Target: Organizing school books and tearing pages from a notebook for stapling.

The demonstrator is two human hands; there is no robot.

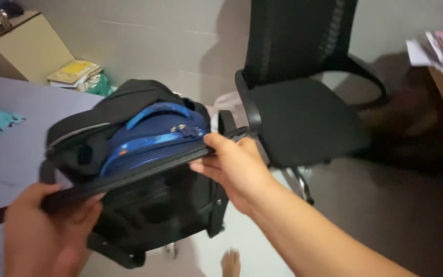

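The right hand (pixel 232 166) pinches the near rim of the black backpack (pixel 139 195), thumb on top of the edge and fingers curled beneath it. The left hand (pixel 47 225) clamps the same rim at its other end, fingers wrapped over it; its wrist is cut off by the picture's bottom edge. Between them the backpack hangs open, over the edge of a pale purple bed (pixel 21 133), and a blue case (pixel 155 136) with a zip and a blue handle sits inside its mouth. The bag's lower part is dark and hard to make out. Behind it stands a black office chair (pixel 298 113). A bare foot (pixel 230 262) shows on the floor below.
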